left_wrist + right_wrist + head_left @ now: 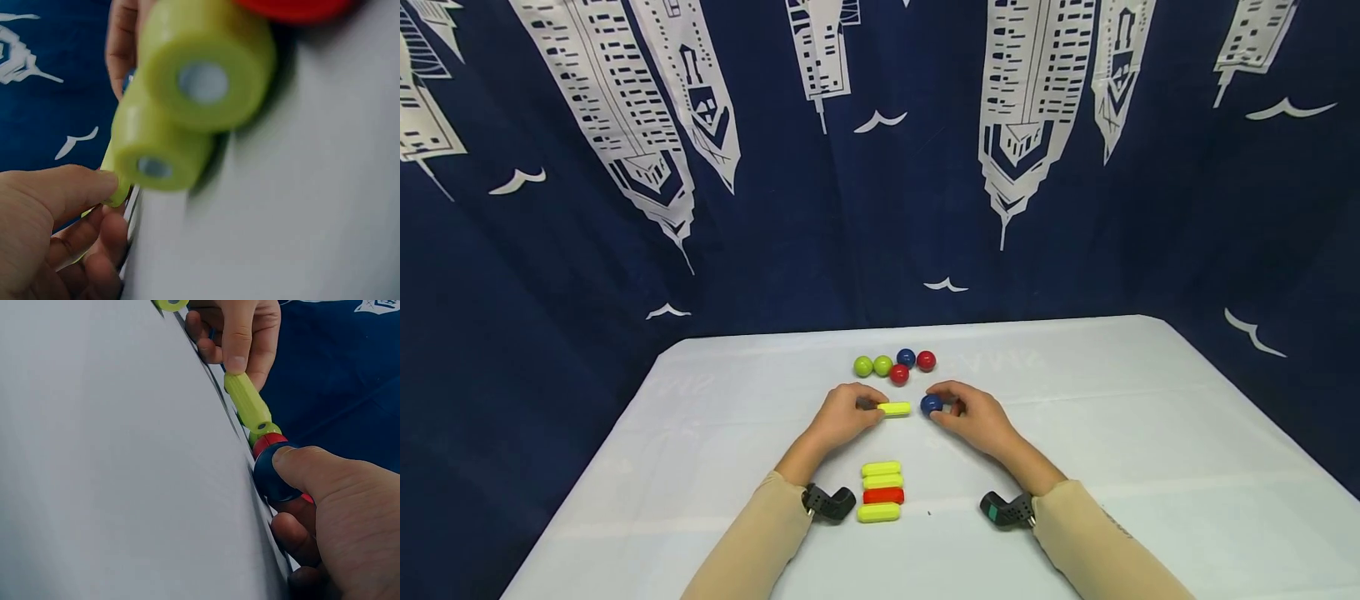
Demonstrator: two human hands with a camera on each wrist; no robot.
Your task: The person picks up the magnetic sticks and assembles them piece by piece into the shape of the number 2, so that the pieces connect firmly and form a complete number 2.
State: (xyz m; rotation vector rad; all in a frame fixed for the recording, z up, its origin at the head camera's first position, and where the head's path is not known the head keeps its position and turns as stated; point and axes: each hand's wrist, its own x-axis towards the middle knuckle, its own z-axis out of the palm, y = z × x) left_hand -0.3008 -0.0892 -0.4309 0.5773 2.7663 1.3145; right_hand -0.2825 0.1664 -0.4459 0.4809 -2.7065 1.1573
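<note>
My left hand [846,414] pinches one end of a yellow-green rod [895,409] between thumb and fingers, over the middle of the table. The rod's free end points right, toward a dark blue ball [932,404]. That ball is gripped by my right hand [976,417], thumb on its near side. In the right wrist view a small gap shows between the held rod [248,403] and the blue ball [273,473]. The left wrist view has the thumb [94,187] on the rod, most of which is hidden behind nearer rods.
Behind the hands lie two green balls [873,366], two red balls [912,367] and another blue ball [906,358]. Between the forearms, several yellow rods [881,469] and a red rod [883,496] lie stacked in a column on the white table [700,467]. A dark blue curtain [880,208] hangs behind.
</note>
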